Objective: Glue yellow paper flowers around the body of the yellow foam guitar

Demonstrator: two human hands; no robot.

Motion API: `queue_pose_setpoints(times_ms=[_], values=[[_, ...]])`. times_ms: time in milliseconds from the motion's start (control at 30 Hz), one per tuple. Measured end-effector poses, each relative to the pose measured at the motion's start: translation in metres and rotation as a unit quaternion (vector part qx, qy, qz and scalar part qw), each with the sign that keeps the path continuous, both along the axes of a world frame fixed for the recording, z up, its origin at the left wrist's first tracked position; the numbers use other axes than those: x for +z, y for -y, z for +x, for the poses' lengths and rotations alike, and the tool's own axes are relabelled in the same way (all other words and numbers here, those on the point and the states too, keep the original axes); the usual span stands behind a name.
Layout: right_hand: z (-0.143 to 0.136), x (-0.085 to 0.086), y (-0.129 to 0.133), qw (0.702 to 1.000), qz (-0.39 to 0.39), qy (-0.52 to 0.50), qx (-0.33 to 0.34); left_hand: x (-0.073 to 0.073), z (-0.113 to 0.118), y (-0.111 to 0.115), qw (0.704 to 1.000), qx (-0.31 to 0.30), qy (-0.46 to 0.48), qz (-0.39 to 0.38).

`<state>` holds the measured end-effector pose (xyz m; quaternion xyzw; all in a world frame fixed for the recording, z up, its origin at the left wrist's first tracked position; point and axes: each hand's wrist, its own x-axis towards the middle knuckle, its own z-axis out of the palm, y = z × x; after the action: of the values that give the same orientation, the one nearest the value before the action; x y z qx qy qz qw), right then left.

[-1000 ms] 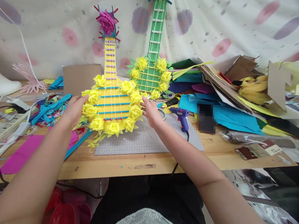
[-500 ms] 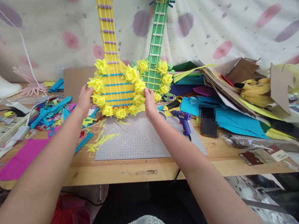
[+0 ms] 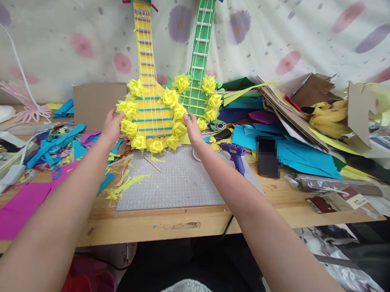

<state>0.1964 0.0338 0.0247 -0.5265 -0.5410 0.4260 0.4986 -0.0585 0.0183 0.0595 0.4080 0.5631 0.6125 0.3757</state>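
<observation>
A yellow paper guitar (image 3: 154,112) with blue strips, white strings and yellow paper flowers round its body stands upright behind the grey cutting mat (image 3: 176,180). My left hand (image 3: 112,125) grips its left edge beside the flowers, and my right hand (image 3: 192,129) grips its right edge; the fingertips are partly hidden by petals. The neck carries purple bars and ends in a dark pink flower with red pegs at the top. Behind it, to the right, a green guitar (image 3: 201,45) with similar yellow flowers leans by the curtain.
A purple glue gun (image 3: 236,155) lies right of the mat, near a black phone (image 3: 268,159). Blue paper (image 3: 300,154) and cardboard pile up at the right. Paper scraps (image 3: 58,148) and a power strip (image 3: 5,165) cover the left side.
The yellow guitar now stands more upright and leans farther back, with its flowered top in view. Both hands stay on its edges. The view has shifted slightly.
</observation>
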Motion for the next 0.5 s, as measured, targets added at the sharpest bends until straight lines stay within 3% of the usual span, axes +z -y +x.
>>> queue_pose_setpoints(times_ms=[67,167,300,367,500], values=[[0.003,0.002,0.005,1.0,0.002,0.01,0.012,0.0,0.0,0.002,0.999,0.019,-0.044,-0.004],[0.009,0.003,0.014,0.999,-0.001,0.046,0.014,-0.003,-0.004,0.007,0.98,0.078,-0.184,0.026],[0.024,0.0,0.032,0.984,0.009,0.177,0.003,-0.003,-0.004,0.022,0.907,0.155,-0.381,0.089],[0.033,-0.001,0.044,0.952,0.032,0.304,-0.022,-0.002,0.003,0.029,0.864,0.163,-0.465,0.099],[0.047,-0.001,0.062,0.843,0.012,0.538,-0.018,0.0,0.02,0.032,0.804,0.1,-0.584,0.05]])
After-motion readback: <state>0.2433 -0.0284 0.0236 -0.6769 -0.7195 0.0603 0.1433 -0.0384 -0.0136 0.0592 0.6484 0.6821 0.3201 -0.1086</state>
